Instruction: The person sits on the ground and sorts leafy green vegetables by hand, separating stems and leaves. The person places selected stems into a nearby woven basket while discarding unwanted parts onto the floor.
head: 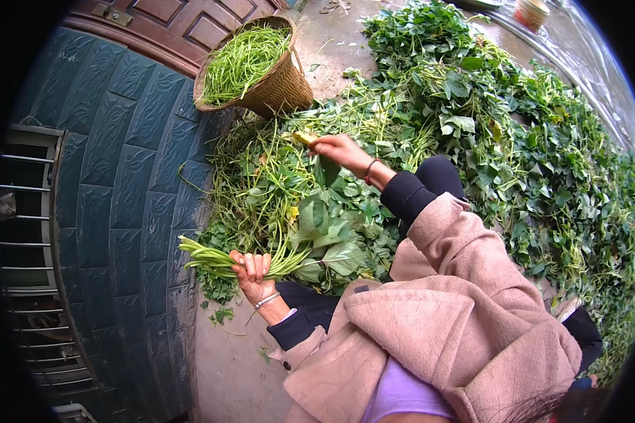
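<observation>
My left hand is closed around a bundle of green leaf stalks, whose ends point left and whose broad leaves spread to the right. Above it, my right hand pinches a yellowed leaf between its fingers, with a dark green leaf hanging just below the hand. Both hands are over a heap of leafy vines and stems on the ground. A tall woven basket filled with loose green stalks leans beyond the heap.
A larger pile of leafy vines covers the ground to the right. Dark tiled wall with a barred window runs along the left. A brown panelled door is behind the basket. Clear plastic sheeting and a tub lie at the upper right.
</observation>
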Demonstrator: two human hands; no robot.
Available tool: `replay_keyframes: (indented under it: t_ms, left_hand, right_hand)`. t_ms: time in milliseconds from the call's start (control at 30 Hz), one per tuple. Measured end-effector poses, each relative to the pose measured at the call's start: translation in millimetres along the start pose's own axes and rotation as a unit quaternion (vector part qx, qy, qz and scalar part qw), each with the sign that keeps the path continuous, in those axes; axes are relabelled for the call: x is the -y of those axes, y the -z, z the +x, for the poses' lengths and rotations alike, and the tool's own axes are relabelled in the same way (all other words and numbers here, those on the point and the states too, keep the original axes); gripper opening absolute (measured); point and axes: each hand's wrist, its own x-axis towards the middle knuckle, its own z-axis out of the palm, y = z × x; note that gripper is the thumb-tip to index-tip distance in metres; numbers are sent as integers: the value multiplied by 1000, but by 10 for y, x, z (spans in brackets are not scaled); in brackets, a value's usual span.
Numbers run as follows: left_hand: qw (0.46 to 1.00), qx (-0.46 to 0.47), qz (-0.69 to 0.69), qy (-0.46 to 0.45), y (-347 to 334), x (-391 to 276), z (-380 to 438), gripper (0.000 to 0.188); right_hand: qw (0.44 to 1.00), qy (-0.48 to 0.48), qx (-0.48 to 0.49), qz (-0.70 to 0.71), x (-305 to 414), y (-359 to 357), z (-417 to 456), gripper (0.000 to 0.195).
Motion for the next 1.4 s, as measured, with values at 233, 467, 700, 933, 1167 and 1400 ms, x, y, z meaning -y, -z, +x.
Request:
replay_keyframes:
  t_ms: [233, 467, 700, 933, 1167, 1400]
  left_hand:
    - [996, 64, 19, 63, -149, 176, 88, 27]
    - [997, 35, 51, 42, -169, 222, 113, 26]
    - [996, 8, 83, 31, -128, 204, 94, 24]
    - [996, -24, 74, 37, -146, 286, 128, 27]
    - [996, -48, 77, 21, -136, 277, 86, 24]
    - [999, -26, 27, -10, -138, 169, 109, 21]
  right_hand:
    - [907, 93, 349, -216, 185, -421, -275, 34]
    - [947, 64, 291, -120, -228, -516, -506, 15]
    - [843, 352, 66, -401, 270, -516, -634, 15]
    - [810, 332, 256, -408, 193, -589, -891, 8]
    - [869, 323, 168, -336, 119, -630, -916, 7]
    - [934, 231, -115, -245, 2, -197, -448, 15]
